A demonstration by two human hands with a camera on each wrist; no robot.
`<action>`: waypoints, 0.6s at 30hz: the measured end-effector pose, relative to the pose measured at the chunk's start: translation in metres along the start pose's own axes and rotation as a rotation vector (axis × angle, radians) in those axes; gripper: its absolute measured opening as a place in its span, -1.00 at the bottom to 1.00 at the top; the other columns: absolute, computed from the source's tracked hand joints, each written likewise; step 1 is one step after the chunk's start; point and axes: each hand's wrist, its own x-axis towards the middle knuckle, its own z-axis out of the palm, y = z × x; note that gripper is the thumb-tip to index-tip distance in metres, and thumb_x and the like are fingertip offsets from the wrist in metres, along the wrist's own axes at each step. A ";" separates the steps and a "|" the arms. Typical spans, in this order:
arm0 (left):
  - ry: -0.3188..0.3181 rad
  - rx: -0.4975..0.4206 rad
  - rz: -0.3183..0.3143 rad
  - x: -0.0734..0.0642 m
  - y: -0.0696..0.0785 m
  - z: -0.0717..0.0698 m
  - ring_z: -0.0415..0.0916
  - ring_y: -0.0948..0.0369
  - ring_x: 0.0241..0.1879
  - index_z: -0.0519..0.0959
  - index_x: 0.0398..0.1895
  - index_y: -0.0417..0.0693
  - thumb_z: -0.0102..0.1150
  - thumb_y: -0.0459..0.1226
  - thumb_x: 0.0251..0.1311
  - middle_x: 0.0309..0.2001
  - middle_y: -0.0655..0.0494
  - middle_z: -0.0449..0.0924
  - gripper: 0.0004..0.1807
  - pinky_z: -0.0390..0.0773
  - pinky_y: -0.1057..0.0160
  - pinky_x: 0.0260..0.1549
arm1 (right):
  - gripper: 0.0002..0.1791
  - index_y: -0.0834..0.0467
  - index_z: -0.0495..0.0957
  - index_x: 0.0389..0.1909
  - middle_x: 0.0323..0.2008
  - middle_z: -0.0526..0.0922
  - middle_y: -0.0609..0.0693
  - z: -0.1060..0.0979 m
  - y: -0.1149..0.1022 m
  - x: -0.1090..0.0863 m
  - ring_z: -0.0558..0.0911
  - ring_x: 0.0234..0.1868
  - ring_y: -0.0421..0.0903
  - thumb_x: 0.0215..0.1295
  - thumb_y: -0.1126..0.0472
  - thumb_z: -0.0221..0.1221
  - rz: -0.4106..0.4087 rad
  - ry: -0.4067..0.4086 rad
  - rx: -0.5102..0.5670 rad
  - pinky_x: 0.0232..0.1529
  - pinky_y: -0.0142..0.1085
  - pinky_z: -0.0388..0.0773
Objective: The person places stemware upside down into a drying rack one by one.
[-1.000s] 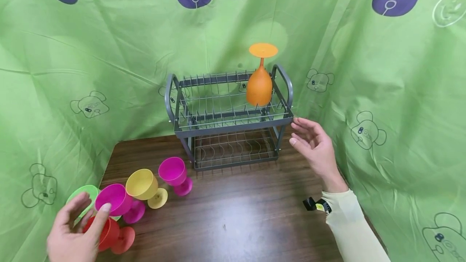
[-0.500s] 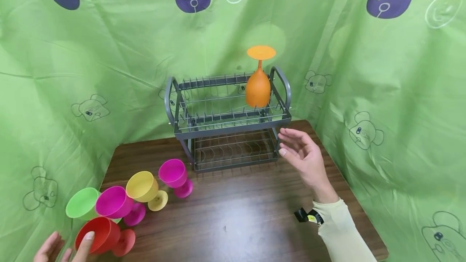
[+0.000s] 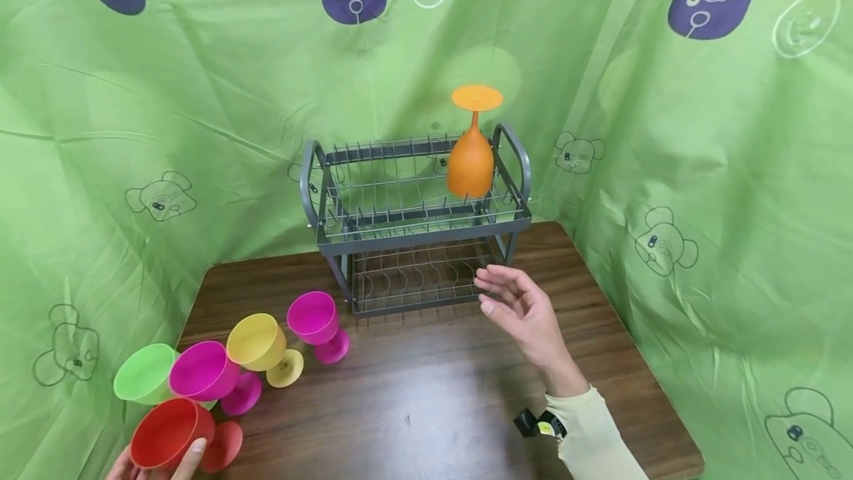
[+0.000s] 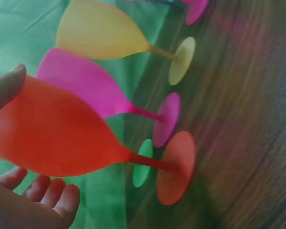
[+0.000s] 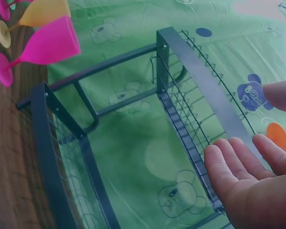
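Your left hand has moved in around the red goblet on the table, thumb and fingers either side of its bowl; I can't tell whether they grip. A magenta goblet and green goblet crowd close behind. Your right hand, fingers loosely apart, has shifted leftward before the dish rack.

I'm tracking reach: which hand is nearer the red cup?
Left. The left hand is at the bowl of the red cup; the right hand is well off to the cup's right, in front of the rack.
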 end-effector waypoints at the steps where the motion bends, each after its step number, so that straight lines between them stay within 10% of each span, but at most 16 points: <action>1: -0.011 0.017 0.010 0.002 -0.003 0.001 0.44 0.46 0.07 0.53 0.36 0.32 0.72 -0.07 -0.05 0.16 0.41 0.63 -0.17 0.37 0.84 -0.37 | -0.37 0.52 0.31 0.39 0.30 0.62 0.21 0.002 0.002 -0.001 0.66 0.31 0.07 0.33 0.55 0.26 0.006 -0.001 0.007 0.28 -0.19 0.67; 10: -0.013 0.225 0.017 0.027 -0.051 0.008 0.29 0.42 0.23 0.34 0.54 0.40 0.63 0.15 0.00 0.47 0.31 0.47 0.00 0.46 0.53 0.21 | -0.40 0.51 0.32 0.37 0.26 0.65 0.22 0.016 0.020 -0.003 0.69 0.26 0.03 0.35 0.53 0.26 0.042 -0.011 0.070 0.25 -0.22 0.69; 18: 0.012 0.098 0.031 0.023 -0.052 0.007 0.33 0.48 0.15 0.37 0.40 0.44 0.67 0.02 -0.03 0.23 0.50 0.52 -0.10 0.46 0.54 0.18 | -0.42 0.50 0.33 0.35 0.27 0.60 0.34 0.029 0.030 -0.005 0.69 0.26 0.10 0.35 0.51 0.27 0.069 -0.024 0.109 0.23 -0.23 0.71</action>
